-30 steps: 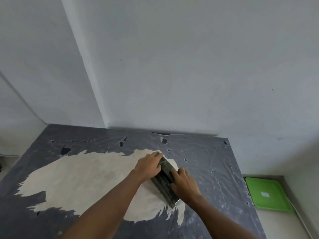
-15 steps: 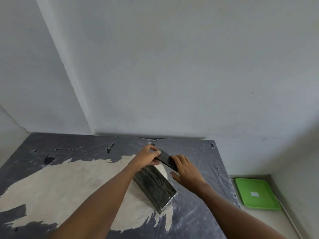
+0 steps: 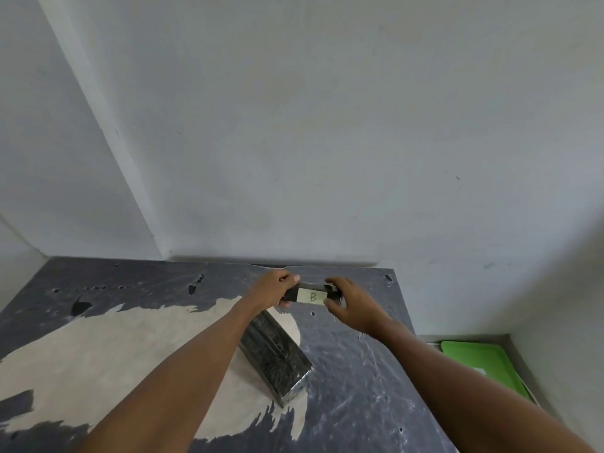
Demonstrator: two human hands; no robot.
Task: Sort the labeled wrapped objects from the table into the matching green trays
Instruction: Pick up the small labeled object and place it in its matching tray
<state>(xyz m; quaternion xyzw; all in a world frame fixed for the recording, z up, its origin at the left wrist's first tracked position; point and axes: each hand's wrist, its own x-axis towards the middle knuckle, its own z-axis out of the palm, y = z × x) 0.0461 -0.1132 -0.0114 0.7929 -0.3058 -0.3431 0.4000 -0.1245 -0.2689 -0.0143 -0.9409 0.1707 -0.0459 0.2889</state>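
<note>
A small black wrapped object [image 3: 312, 295] with a pale label marked "B" is held up above the table's far edge. My left hand [image 3: 273, 289] grips its left end and my right hand [image 3: 351, 302] grips its right end, label turned toward me. A larger black wrapped block [image 3: 276, 358] lies flat on the table [image 3: 359, 371] below my left forearm, its label not visible. A green tray [image 3: 480, 361] with a small white tag sits on the floor to the right of the table, partly hidden by my right arm.
The table is covered in dark worn plastic with a large pale bare patch [image 3: 130, 348]. It stands in a corner against grey walls [image 3: 327, 125]. A narrow strip of floor runs along the table's right side.
Both hands have lifted the small object off the larger block and turned it so its "B" label faces me. The larger block stays on the table. The camera tilted up slightly.
</note>
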